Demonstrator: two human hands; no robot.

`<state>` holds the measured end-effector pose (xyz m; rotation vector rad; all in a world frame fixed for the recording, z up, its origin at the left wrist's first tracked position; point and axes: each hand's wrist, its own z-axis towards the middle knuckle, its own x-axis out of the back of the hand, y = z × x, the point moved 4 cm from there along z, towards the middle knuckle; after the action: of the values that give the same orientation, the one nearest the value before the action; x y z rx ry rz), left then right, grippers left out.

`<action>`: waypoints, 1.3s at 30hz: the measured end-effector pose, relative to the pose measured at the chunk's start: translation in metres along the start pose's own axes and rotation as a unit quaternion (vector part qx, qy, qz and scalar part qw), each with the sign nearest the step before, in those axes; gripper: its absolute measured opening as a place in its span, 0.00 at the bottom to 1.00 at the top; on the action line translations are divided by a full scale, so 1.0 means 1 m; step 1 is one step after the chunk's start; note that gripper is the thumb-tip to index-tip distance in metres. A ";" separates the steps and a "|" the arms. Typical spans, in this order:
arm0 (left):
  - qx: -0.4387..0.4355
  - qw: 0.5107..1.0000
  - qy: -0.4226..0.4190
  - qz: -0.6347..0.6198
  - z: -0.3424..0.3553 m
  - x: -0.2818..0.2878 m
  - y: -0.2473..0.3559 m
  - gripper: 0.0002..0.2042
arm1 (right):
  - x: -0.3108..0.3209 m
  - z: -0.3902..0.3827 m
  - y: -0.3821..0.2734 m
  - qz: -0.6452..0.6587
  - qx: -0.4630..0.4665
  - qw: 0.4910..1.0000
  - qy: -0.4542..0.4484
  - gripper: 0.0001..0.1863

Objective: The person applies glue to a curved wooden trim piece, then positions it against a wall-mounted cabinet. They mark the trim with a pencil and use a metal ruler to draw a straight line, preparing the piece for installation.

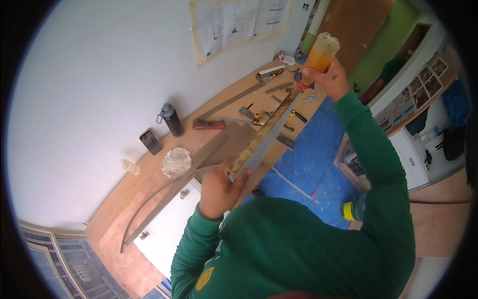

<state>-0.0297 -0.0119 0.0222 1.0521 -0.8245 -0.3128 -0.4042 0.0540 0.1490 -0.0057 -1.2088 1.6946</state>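
My left hand (219, 190) grips the near end of a long narrow strip (264, 130). One face of the strip is blotchy yellow-brown, and the side next to it is pale grey. Beyond its far end my right hand (330, 79) is wrapped round a clear plastic bottle (321, 56). The bottle is tipped upside down, with amber liquid in its lower part. Its red cap (303, 85) is at the far end of the strip; whether it touches the strip I cannot tell.
The wooden bench (117, 207) carries a dark flask (172, 121), a phone (150, 142), a crumpled whitish bundle (176, 163), a tape measure (256, 118) and a hammer (271, 74). A blue floor sheet (303, 154) lies right of it, with a yellow-banded container (352, 209).
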 end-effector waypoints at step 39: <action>-0.020 1.000 0.014 -0.010 -0.002 -0.001 0.000 0.20 | -0.008 -0.006 -0.010 0.104 -0.056 0.992 -0.043 0.24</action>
<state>-0.0295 -0.0101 0.0208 1.0257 -0.7797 -0.3284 -0.3906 0.0527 0.1491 -0.1325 -1.4071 1.8181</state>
